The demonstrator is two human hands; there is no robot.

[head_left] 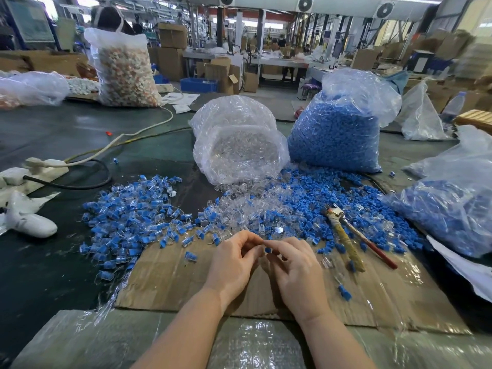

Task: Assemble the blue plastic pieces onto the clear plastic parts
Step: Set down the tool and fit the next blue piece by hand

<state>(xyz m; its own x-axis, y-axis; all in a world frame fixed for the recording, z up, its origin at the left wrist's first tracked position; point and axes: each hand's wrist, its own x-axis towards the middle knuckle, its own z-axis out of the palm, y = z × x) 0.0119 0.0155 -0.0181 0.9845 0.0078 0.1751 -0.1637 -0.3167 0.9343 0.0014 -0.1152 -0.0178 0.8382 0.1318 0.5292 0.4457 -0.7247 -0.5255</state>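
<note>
Both hands meet over a cardboard sheet (165,283) at the table's near middle. My right hand (295,265) pinches a small blue piece (267,250) at its fingertips. My left hand (234,259) has thumb and fingers curled against the same spot; a clear part between them is barely visible. Ahead lies a loose heap of clear parts (247,206), with loose blue pieces (319,198) to its right. A pile of joined blue-and-clear parts (133,214) spreads on the left.
An open bag of clear parts (239,145) and a bag of blue pieces (335,134) stand behind the heaps; another blue-filled bag (452,209) lies right. Pliers with a wrapped handle (346,241) lie on the cardboard. A power strip (45,165) and cables run left.
</note>
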